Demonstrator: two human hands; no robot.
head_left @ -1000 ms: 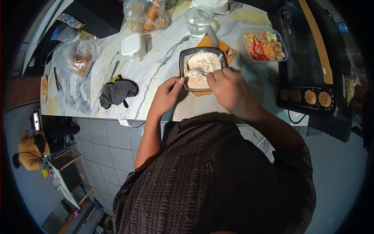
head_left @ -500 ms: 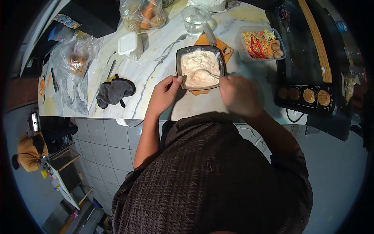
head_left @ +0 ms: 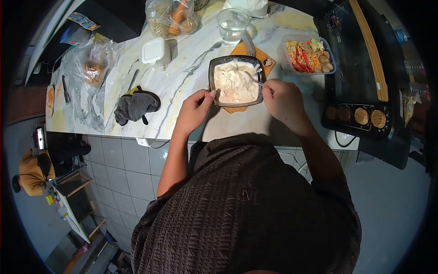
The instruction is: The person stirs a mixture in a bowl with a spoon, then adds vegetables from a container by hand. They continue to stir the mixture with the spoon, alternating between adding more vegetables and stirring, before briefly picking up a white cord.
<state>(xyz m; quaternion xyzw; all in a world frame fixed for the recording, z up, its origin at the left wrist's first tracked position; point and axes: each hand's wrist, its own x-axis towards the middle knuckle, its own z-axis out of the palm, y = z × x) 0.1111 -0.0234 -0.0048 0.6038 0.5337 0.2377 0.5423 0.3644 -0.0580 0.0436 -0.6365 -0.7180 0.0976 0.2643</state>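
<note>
A dark square bowl [head_left: 212,68] holds a thick, lumpy, cream-coloured batter [head_left: 235,84]. It rests over an orange-brown wooden board [head_left: 267,59]. My left hand [head_left: 195,109] pinches the bowl's near left rim between thumb and fingers. At the bowl's right side, my right hand [head_left: 284,100] is closed around the handle of a metal spoon [head_left: 257,82], whose far end is sunk in the batter. Behind the bowl, a knife [head_left: 248,44] lies on the board, its blade partly hidden.
A cup of water [head_left: 232,28] and a plastic tub of chopped vegetables [head_left: 306,57] stand behind. To the left are a white lidded container [head_left: 156,52], a dark oven mitt [head_left: 137,107] and bagged vegetables [head_left: 171,18]. A stove [head_left: 356,109] borders the right; another person [head_left: 34,171] is far left.
My right hand has shifted slightly right and turned, moving the spoon toward the bowl's upper right side. My left hand keeps its hold on the rim. The whole view has shifted slightly.
</note>
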